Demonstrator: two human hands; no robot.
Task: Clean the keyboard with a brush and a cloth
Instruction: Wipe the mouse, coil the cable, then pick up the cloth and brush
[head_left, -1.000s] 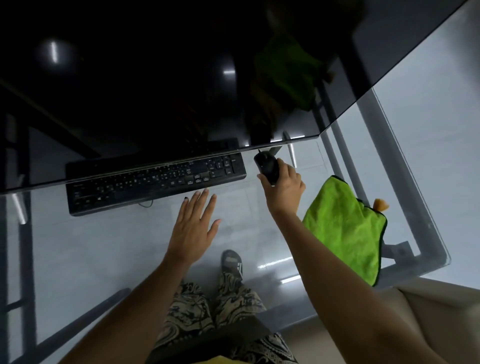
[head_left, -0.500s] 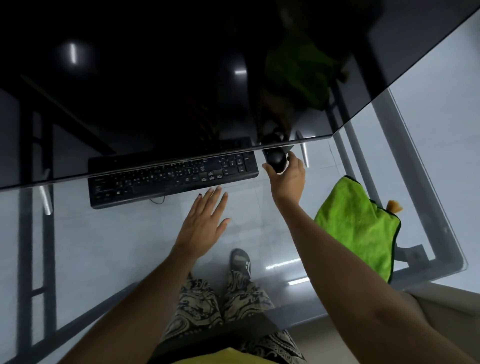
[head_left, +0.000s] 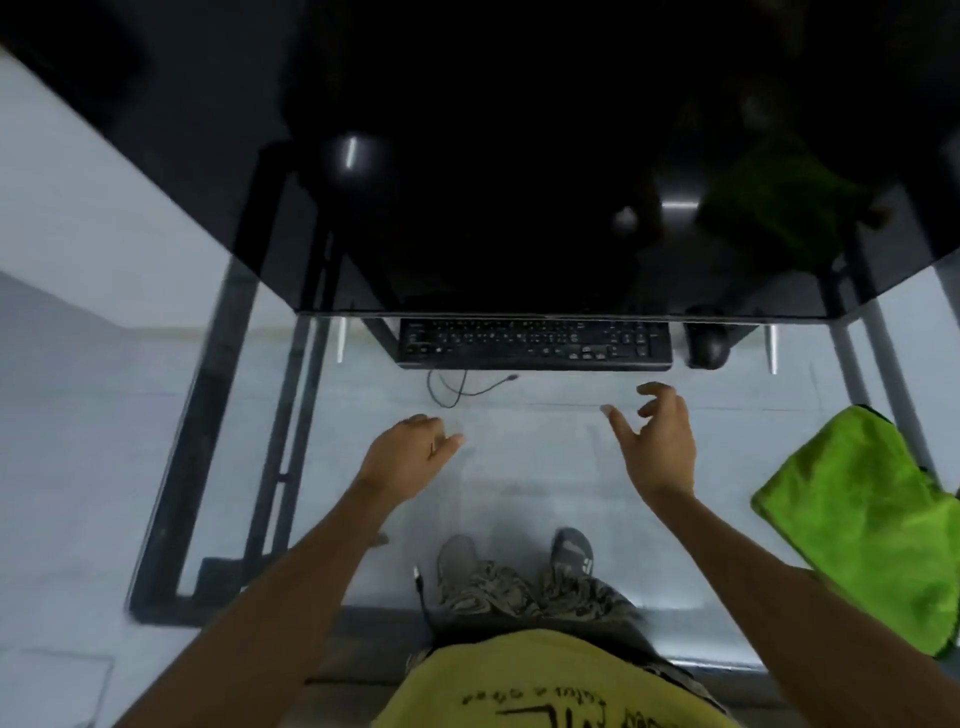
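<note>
A black keyboard (head_left: 535, 344) lies on the glass desk, partly under the lower edge of a large dark monitor (head_left: 519, 156). Its loose cable (head_left: 457, 387) curls just in front of it. A green cloth (head_left: 867, 514) lies at the right edge of the desk. My left hand (head_left: 410, 452) hovers in front of the keyboard's left half, fingers loosely curled, holding nothing. My right hand (head_left: 657, 441) hovers in front of the keyboard's right half, fingers spread, empty. No brush shows.
A black mouse (head_left: 706, 343) sits right of the keyboard, under the monitor edge. The glass desk (head_left: 545, 499) is see-through, with my legs and shoes below. Dark desk legs (head_left: 218, 415) stand at the left, grey ones at the right.
My right hand let go of the mouse and pulled back toward me. My left hand curled its fingers. The view swung so the keyboard now sits centred.
</note>
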